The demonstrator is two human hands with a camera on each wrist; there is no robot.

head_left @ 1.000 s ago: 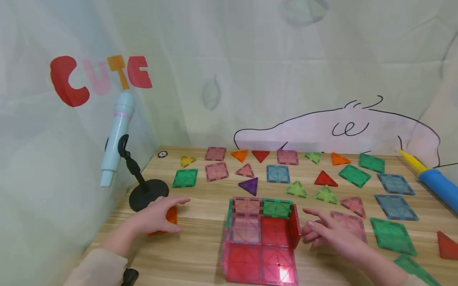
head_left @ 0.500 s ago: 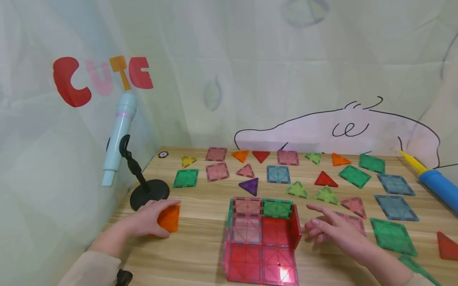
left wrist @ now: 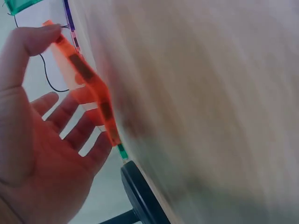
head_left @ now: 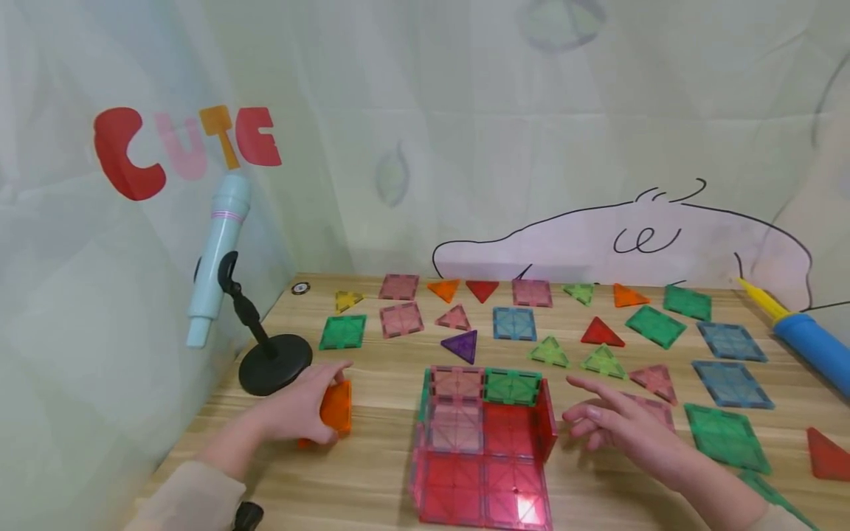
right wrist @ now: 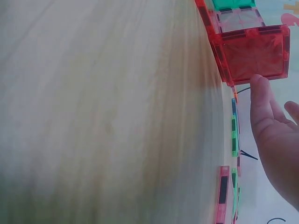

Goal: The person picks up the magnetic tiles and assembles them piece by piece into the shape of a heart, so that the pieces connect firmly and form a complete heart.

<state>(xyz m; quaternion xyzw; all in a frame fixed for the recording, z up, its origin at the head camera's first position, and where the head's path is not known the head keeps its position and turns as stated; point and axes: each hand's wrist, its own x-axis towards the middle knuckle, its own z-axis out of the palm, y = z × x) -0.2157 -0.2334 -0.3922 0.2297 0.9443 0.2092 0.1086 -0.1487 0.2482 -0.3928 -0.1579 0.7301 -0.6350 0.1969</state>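
My left hand (head_left: 296,404) holds an orange magnetic tile (head_left: 337,408) between thumb and fingers, left of the tile structure. In the left wrist view the orange tile (left wrist: 96,88) appears edge-on with a bend, and the hand partly covers it. The structure has a floor of red and pink magnetic tiles (head_left: 454,487). Along its back stand a pink tile (head_left: 458,384) and a green tile (head_left: 513,386), and a red tile (head_left: 546,420) stands upright at its right. My right hand (head_left: 620,431) hovers beside that red wall (right wrist: 254,53), fingers loosely extended, gripping nothing.
Several loose square and triangular tiles, such as a blue square (head_left: 514,324) and a purple triangle (head_left: 461,345), lie across the back and right. A toy microphone on a black stand (head_left: 275,363) is at left. A blue and yellow pump-like object (head_left: 813,346) lies far right.
My left hand first turned the orange tile to face more toward me, then shifted right with it toward the structure. My right hand has barely moved.
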